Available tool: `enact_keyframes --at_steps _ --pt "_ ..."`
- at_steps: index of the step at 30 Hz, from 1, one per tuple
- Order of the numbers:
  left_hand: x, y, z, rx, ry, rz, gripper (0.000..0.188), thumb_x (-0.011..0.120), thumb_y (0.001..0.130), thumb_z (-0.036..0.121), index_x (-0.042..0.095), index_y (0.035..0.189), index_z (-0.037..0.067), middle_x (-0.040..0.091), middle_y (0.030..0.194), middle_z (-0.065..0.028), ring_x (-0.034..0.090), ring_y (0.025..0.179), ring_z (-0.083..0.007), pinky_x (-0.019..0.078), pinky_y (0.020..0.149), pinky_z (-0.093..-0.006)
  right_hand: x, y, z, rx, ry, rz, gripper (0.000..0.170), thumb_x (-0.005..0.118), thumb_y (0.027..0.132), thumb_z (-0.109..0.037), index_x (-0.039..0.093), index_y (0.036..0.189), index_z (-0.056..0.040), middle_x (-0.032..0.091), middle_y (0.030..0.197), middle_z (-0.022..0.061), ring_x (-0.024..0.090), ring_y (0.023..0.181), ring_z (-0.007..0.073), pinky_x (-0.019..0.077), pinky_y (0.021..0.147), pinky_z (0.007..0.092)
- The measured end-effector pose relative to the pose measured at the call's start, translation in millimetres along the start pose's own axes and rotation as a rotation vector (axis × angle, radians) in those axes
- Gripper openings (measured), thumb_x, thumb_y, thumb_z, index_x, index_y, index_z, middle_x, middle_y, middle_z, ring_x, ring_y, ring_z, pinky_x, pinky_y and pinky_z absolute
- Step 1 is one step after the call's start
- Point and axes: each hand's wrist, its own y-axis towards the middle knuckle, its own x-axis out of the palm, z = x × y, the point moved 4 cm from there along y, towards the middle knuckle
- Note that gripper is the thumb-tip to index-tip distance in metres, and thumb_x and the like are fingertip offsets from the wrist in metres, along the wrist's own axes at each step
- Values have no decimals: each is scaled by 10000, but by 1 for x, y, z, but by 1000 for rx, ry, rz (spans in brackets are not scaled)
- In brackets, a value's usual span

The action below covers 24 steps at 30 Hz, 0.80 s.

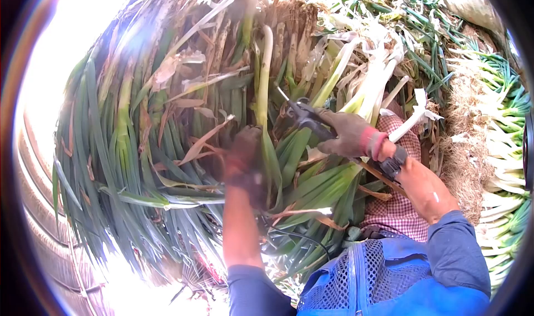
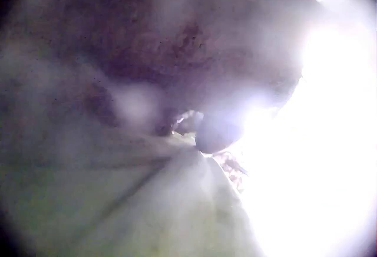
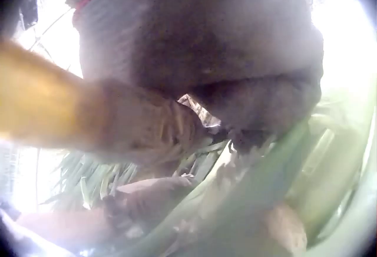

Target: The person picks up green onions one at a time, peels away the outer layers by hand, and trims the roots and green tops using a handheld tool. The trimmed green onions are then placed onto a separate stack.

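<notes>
So the leek (image 1: 263,88) with the curved pale end is standing mid-pile, right beside the person's left hand (image 1: 243,147). That hand's blurry and up against pale green leaf in its wrist view; can't tell if its grip is pinching or just resting there. Right hand (image 1: 354,133), in a grubby glove with a red cuff, has its grip wrapped round a dark nozzle gun (image 1: 311,121), thin tip angled toward that leek. Big heap of leafy leeks (image 1: 119,121) to the left, cleaner-looking row of them (image 1: 503,149) far right. Blue mesh vest (image 1: 384,271) on the person, checked cloth (image 1: 396,216) just above it.
</notes>
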Motion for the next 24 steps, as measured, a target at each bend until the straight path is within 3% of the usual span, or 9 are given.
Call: enact_keyframes --at_steps 3,5,9,11,15,19,20,21,24 --pt "-25 -15 28 178 -219 146 244 638 991 80 738 1187 -24 758 1117 -300 750 1057 -382 603 899 -435 -5 -21 -6 12 127 -11 865 825 885 -401 496 1579 -2 752 1198 271 728 1147 429 541 1041 458" --pt "-35 -20 43 -759 -751 -122 455 700 1048 314 729 1306 -60 780 1237 -224 730 1164 -296 535 1043 -385 5 -29 3 -84 62 55 875 818 884 -406 487 1588 -5 752 1199 269 723 1157 434 538 1044 448" --pt "-32 -9 30 -788 -637 -139 592 824 947 458 756 1236 -55 815 1063 -219 777 977 -319 572 894 -418 -3 -43 -10 -12 76 -40 890 818 874 -401 475 1607 -31 741 1232 268 723 1174 417 543 1035 444" --pt "-60 1 48 -662 -165 -30 615 882 877 495 783 1143 -50 821 946 -194 778 821 -338 577 790 -449 -9 -56 -27 51 229 -243 899 823 867 -395 471 1611 -32 745 1209 262 731 1154 405 547 1024 440" --pt "-64 5 57 -701 -57 10 608 899 853 502 794 1084 -50 811 955 -222 776 830 -342 578 794 -441 13 -62 -34 -96 225 -176 906 828 867 -372 458 1621 -33 741 1051 210 746 1016 378 563 957 438" --pt "-62 2 62 -720 -75 57 606 921 830 483 795 1086 -52 811 949 -218 781 846 -332 576 801 -449 0 -68 -61 94 282 -327 797 823 871 -354 533 1517 11 736 1131 258 737 1081 406 564 964 451" --pt "-60 -1 60 -750 -127 57 616 926 824 484 793 1092 -54 811 956 -218 781 855 -326 575 808 -453 15 -66 -60 -262 283 -79 741 825 871 -347 562 1463 13 743 1083 242 743 1043 404 566 935 465" --pt "-60 -2 60 -750 -127 56 616 926 824 484 793 1092 -54 811 956 -218 781 855 -326 575 808 -453 28 -66 -41 -261 283 -80 741 825 871 -347 562 1463 13 743 1083 242 743 1043 404 566 935 465" --pt "-58 -1 58 -718 -118 47 628 940 811 477 790 1107 -56 812 971 -216 779 862 -311 575 813 -437 18 -47 -48 128 202 -198 811 823 875 -345 520 1530 26 725 1166 261 730 1100 407 553 990 444"
